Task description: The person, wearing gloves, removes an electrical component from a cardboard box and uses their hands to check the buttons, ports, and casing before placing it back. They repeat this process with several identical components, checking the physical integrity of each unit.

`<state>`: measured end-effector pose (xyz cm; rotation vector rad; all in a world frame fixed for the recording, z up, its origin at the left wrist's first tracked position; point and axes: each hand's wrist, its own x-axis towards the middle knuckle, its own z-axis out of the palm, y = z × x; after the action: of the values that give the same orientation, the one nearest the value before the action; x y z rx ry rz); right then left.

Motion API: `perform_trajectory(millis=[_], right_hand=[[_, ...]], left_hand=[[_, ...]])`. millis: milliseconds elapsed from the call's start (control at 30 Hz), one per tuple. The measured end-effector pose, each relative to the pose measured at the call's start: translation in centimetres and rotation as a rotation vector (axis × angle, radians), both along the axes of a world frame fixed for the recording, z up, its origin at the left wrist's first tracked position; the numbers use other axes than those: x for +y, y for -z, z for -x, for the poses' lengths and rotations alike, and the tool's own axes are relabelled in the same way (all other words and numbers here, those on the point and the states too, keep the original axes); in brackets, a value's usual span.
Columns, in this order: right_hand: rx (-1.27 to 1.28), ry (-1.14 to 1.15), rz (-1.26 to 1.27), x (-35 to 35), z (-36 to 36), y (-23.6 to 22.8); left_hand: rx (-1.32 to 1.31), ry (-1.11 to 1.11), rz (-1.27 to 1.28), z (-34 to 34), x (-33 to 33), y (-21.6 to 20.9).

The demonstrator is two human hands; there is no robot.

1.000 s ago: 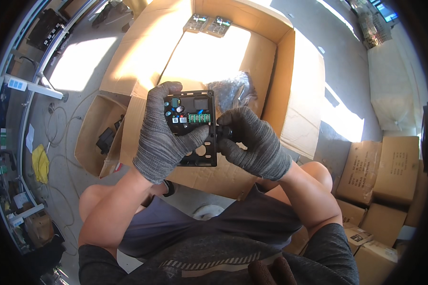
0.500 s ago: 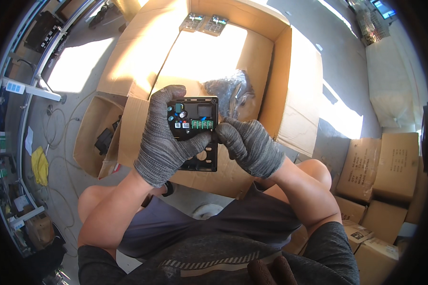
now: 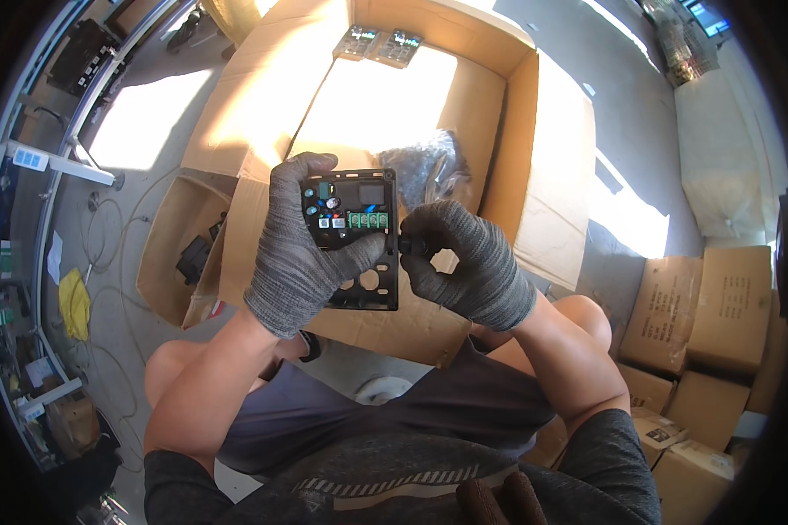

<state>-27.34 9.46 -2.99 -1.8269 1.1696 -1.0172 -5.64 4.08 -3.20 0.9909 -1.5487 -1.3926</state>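
My left hand (image 3: 296, 258), in a grey knit glove, grips a black plastic housing (image 3: 372, 194) by its left side, the thumb lying across its face. Inside the housing is a circuit board with small components and a green terminal block (image 3: 369, 220); round and slotted holes show in its lower part. At the housing's right edge, my gloved right hand (image 3: 477, 267) pinches a small black round fitting (image 3: 410, 244) between thumb and forefinger. The fingers partly cover this fitting, and its far end meets or nearly meets the edge.
Below the hands stands a large open cardboard box (image 3: 477, 131) holding a clear plastic bag (image 3: 425, 166) and two small devices with lit displays (image 3: 400, 48). A smaller carton (image 3: 171, 249) with black parts sits at left. Stacked cartons (image 3: 727, 306) stand at right; a metal frame (image 3: 61, 164) is at far left.
The housing has shifted slightly up and left with my left hand. My right hand has turned, its fingers now curled with a gap showing, and the black fitting has come into view.
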Motion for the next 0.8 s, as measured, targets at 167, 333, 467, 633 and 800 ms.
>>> perform_trajectory(millis=[167, 333, 467, 633, 800], right_hand=[[0.095, 0.011, -0.101, 0.0, 0.3, -1.6], [-0.007, -0.13, -0.843, -1.3, 0.9, -2.6], [-0.132, 0.04, -0.23, -0.3, 0.3, -1.0], [0.062, -0.031, 0.039, -0.2, 0.2, -0.4], [0.082, -0.024, -0.051, -0.1, 0.6, -1.2]], left_hand=[[-0.008, 0.032, 0.02, 0.2, 0.3, -0.4], [-0.083, 0.021, 0.113, -0.1, 0.2, 0.4], [-0.027, 0.008, 0.058, 0.2, 0.0, 0.4], [-0.008, 0.029, -0.018, 0.1, 0.1, -0.2], [-0.012, 0.113, -0.027, 0.0, -0.1, -0.3]])
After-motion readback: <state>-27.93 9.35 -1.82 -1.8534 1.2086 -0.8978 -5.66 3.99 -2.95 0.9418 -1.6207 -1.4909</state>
